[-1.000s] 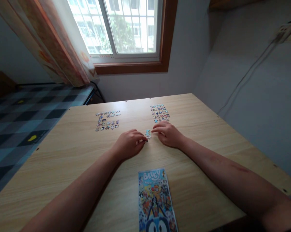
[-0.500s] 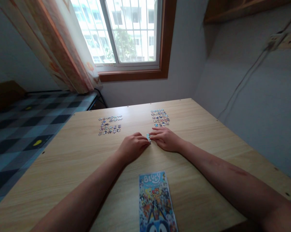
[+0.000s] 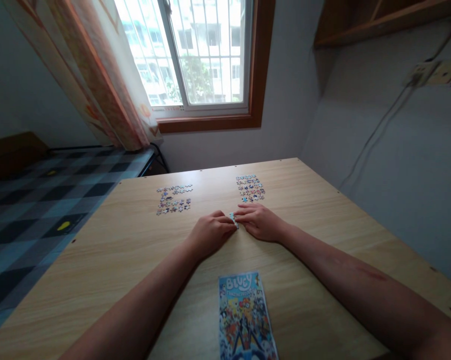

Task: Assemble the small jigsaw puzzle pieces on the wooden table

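A short strip of joined jigsaw puzzle pieces (image 3: 232, 216) lies on the wooden table between my hands. My left hand (image 3: 213, 231) rests at its left side, fingers pressed together and their tips on the strip's near end. From the right, my right hand (image 3: 260, 221) lies low over the table with its fingertips on the strip's right edge, partly covering it. Beyond my right hand are rows of loose puzzle pieces (image 3: 251, 188). A second group of puzzle pieces (image 3: 174, 204) lies farther left.
A colourful picture sheet marked "Bluey" (image 3: 244, 315) lies near me on the wooden table (image 3: 109, 280). A bed with a checked cover (image 3: 15, 220) stands at the left, and a window (image 3: 210, 55) is behind the table. A cable (image 3: 375, 135) hangs down the right wall.
The whole view has shifted slightly, so everything sits a little lower and to the right. My hands stay at the puzzle strip with hardly any change of pose.
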{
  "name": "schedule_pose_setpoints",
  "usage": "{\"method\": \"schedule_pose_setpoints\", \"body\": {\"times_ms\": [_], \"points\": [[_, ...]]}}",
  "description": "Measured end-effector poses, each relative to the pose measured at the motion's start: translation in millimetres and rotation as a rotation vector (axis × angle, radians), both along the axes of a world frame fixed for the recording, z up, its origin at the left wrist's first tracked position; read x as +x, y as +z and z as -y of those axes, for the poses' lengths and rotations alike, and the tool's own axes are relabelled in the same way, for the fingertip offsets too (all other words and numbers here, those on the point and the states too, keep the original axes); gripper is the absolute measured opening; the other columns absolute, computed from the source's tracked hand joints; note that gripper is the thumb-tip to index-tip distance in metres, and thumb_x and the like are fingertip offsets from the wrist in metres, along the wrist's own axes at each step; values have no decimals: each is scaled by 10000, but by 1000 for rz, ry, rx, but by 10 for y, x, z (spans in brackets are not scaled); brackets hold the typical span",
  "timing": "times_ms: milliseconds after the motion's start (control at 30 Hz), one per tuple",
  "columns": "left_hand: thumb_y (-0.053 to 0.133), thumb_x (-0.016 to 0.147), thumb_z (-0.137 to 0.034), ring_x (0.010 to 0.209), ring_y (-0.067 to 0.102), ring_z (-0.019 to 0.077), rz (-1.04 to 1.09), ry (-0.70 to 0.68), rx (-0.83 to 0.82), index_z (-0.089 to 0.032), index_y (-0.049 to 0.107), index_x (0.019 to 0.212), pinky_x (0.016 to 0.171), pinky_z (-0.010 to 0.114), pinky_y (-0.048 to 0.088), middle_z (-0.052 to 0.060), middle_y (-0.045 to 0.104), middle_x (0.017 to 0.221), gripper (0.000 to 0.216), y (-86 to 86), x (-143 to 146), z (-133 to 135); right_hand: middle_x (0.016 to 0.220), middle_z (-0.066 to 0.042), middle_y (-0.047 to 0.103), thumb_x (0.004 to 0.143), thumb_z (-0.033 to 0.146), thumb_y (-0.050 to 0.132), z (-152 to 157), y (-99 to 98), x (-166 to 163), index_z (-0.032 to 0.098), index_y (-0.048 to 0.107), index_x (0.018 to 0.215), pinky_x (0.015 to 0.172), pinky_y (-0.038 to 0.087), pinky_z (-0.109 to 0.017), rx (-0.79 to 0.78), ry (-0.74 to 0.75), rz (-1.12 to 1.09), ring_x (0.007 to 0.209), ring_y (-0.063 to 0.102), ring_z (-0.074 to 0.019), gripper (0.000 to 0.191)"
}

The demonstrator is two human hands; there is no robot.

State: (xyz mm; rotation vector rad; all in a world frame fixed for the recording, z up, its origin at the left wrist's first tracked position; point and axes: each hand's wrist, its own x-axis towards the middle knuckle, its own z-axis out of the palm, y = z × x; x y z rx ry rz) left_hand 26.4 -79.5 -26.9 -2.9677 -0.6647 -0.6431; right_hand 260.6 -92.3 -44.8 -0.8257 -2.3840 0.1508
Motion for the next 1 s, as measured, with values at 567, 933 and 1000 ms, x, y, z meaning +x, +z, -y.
{"method": "schedule_pose_setpoints", "body": {"times_ms": [567, 933, 1000], "points": [[602, 925, -241, 836, 662, 179, 180, 222, -127, -230, 782, 922, 782, 327, 552, 46, 756, 925, 180, -80, -141, -72, 1370, -83, 626, 845, 44, 549, 21, -12, 12, 223, 729, 1131, 1113, 416, -543, 141, -213, -140, 1365, 484, -271, 382], [590, 954, -306, 863, 632, 174, 76, 123, -195, -291, 789, 983, 779, 319, 525, 39, 729, 944, 202, -33, -111, -41, 1402, -49, 596, 741, -1, 591, 68, -22, 6, 266, 789, 894, 1110, 391, -577, 115, -144, -86, 1406, 419, -303, 366], [590, 954, -316, 864, 632, 176, 74, 121, -196, -292, 789, 990, 784, 323, 525, 37, 729, 949, 204, -35, -105, -44, 1415, -46, 585, 735, -1, 597, 66, -28, 14, 271, 792, 903, 1112, 387, -577, 102, -127, -80, 1415, 405, -304, 375]]}}
